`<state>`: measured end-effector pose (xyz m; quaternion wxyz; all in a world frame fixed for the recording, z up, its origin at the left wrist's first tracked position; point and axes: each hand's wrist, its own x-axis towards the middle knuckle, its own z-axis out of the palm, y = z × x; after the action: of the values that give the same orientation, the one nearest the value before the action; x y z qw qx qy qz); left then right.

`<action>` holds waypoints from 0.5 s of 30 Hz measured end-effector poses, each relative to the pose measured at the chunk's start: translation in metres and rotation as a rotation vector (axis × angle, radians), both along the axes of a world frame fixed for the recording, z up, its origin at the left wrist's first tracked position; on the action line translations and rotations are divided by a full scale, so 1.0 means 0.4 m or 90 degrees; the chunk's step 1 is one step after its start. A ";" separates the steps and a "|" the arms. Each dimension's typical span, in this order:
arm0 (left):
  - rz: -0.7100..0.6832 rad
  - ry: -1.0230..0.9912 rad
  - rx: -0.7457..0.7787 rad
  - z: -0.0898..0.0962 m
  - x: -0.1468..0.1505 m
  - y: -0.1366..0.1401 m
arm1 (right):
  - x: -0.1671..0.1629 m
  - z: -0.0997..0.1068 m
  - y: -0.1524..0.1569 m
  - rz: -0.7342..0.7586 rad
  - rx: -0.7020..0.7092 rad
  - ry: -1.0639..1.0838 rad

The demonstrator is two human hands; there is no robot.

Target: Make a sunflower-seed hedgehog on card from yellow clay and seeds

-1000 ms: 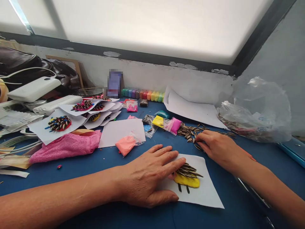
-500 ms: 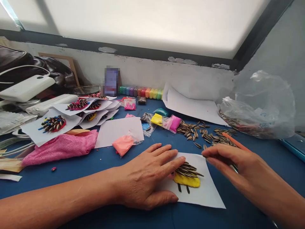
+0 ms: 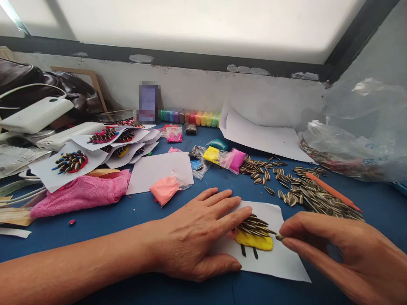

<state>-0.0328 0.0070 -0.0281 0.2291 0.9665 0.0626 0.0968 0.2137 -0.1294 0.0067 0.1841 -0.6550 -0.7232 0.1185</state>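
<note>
Head view shows us both our hands low over a blue table [image 3: 197, 294]. Our left hand [image 3: 203, 237] lies flat, palm down and gripping nothing, across the left part of a white sheet [image 3: 280, 264], its thumb spread away from the fingers. The forefinger covers the left end of a fan of striped seeds [image 3: 254, 225] set along the top of a yellow clay patch [image 3: 256, 242]; below the patch sit two dark strips [image 3: 243, 250]. Our right hand [image 3: 337, 250] has thumb and forefinger pinched together on a single seed [image 3: 280, 237], just beside the fan's right-hand tips; we cannot tell whether they touch.

Behind the right hand we see a heap of loose seeds [image 3: 324, 207], with an orange stick [image 3: 333, 192] lying on it. Further left are a magenta packet [image 3: 237, 160] and a yellow packet [image 3: 211, 154], then a salmon packet [image 3: 164, 190] resting partly on a blank sheet [image 3: 143, 169]. Next to that sheet lies a pink cloth [image 3: 85, 195], near a pile of seed-covered pictures [image 3: 95, 148].
</note>
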 end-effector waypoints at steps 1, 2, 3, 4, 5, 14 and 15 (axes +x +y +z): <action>0.000 -0.002 -0.003 0.000 0.000 0.001 | -0.002 -0.003 -0.002 0.013 0.025 -0.004; -0.002 -0.003 -0.005 -0.001 0.001 0.001 | -0.006 -0.006 -0.002 0.027 0.054 -0.007; -0.003 -0.003 -0.007 0.000 0.001 0.002 | -0.012 -0.009 0.000 0.048 0.084 -0.010; -0.003 -0.003 -0.009 0.000 0.002 0.002 | -0.020 -0.013 0.003 0.074 0.113 -0.011; -0.003 -0.004 -0.011 0.000 0.003 0.002 | -0.030 -0.017 0.006 0.108 0.139 -0.012; -0.001 -0.019 -0.001 0.002 0.006 0.003 | -0.097 -0.053 0.027 0.156 0.249 -0.109; -0.002 -0.023 0.001 0.001 0.006 0.003 | -0.098 -0.056 0.027 0.154 0.256 -0.111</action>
<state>-0.0306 0.0080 -0.0276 0.2296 0.9649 0.0569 0.1143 0.1746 -0.1186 -0.0157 0.2324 -0.5216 -0.8185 -0.0634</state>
